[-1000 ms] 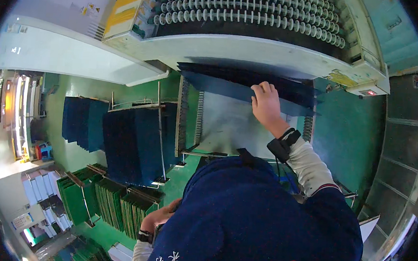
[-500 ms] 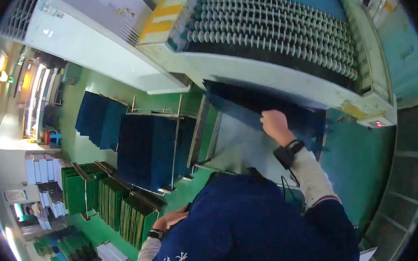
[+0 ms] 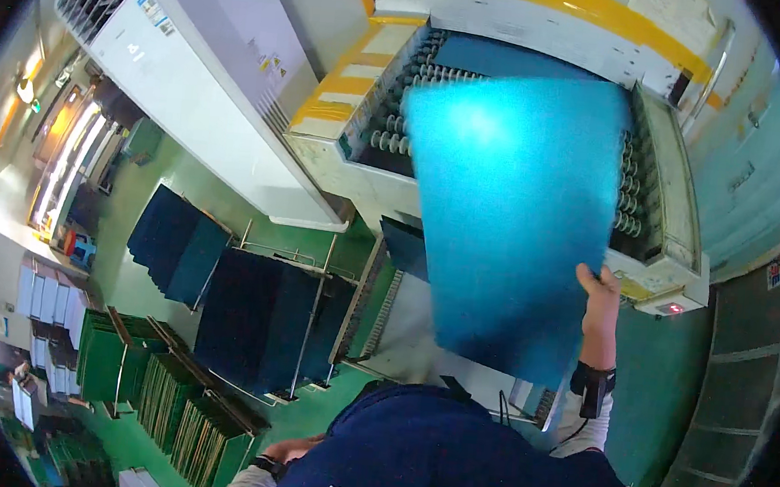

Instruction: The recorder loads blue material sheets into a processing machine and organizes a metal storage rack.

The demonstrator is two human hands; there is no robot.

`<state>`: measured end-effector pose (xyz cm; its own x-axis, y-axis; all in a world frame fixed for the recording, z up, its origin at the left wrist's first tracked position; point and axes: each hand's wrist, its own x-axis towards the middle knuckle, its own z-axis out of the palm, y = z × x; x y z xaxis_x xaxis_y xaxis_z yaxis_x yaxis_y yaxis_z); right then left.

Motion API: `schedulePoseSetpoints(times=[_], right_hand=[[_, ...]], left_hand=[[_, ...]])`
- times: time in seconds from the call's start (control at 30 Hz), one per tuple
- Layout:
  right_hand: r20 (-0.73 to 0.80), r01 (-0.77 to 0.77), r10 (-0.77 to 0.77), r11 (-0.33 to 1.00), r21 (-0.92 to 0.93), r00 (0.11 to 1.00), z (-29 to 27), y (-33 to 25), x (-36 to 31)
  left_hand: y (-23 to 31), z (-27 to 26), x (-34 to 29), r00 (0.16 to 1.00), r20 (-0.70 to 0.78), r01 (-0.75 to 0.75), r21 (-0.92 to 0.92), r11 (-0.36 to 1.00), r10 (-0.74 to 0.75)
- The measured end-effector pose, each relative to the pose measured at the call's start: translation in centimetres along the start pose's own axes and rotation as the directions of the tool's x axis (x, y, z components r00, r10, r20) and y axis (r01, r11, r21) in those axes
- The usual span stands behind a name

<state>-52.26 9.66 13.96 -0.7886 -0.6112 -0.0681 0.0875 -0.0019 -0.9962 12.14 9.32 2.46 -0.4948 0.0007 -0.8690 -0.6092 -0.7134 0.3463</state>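
My right hand [image 3: 598, 301] grips a flat blue panel [image 3: 511, 216] by its right edge, thumb side on the face that shows. The panel is raised and tilted, its upper part in front of the roller conveyor [image 3: 389, 141], with a bright glare near its top left. Another blue panel [image 3: 514, 59] lies at the far end of the rollers. Behind the held panel, a dark blue panel [image 3: 401, 244] shows in part at the pale rack [image 3: 393, 322]. Low at my left side, my left hand [image 3: 296, 449] is beside my dark blue top, its fingers mostly hidden.
Left of the rack, a metal-framed rack [image 3: 311, 320] holds dark blue panels [image 3: 247, 315], with more panels [image 3: 175, 245] beyond. Green boards [image 3: 159, 381] stand in racks at lower left. A tall white cabinet [image 3: 209, 101] stands left of the conveyor, a grey curtain-like wall [image 3: 741, 381] at right.
My right hand has gone from above the dark panels at the rack to holding one blue panel up before the conveyor. My left hand remains low at my side. The view has shifted.
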Motion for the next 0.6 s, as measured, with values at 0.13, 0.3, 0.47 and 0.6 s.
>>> schedulePoseSetpoints(times=[0.13,0.3,0.47,0.6], right_hand=[[-0.082,0.008,0.020,0.946,0.325,0.996,1.8,-1.2,-0.1],[0.285,-0.333,0.213,0.805,0.491,0.935,4.9,-0.6,0.3],[0.308,-0.447,0.324,0.628,0.637,0.895,8.3,3.2,3.2],[0.286,-0.407,0.289,0.642,0.650,0.913,10.2,3.7,4.7]], left_hand=[[0.8,0.3,-1.3,0.999,0.041,-0.015,0.022,1.000,0.014],[2.3,1.6,-2.8,0.996,0.064,-0.069,0.082,0.994,0.064],[3.9,2.6,-4.2,0.991,0.078,-0.124,0.174,0.977,0.111],[4.9,2.7,-5.9,0.994,0.085,-0.086,0.214,0.973,0.070]])
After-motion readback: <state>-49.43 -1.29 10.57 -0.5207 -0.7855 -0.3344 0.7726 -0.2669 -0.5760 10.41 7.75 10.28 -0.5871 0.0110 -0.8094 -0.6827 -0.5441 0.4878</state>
